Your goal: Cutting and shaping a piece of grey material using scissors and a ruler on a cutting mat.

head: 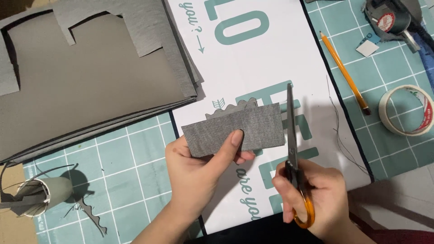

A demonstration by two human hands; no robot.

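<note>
My left hand [199, 174] pinches a grey woven fabric rectangle [235, 129] between thumb and fingers, holding it flat above a white printed sheet [271, 58]. A scalloped grey edge peeks out behind the fabric's top. My right hand [312, 194] grips orange-handled scissors [291, 149], blades together and pointing away from me, just right of the fabric's right edge.
A stack of grey sheets [90, 77] with cut-out notches lies at the upper left on a teal grid cutting mat [122, 176]. A pencil [344, 72], a tape roll [407, 110] and a tape dispenser [391, 20] sit at the right. A cup with grey scraps [43, 194] stands at the lower left.
</note>
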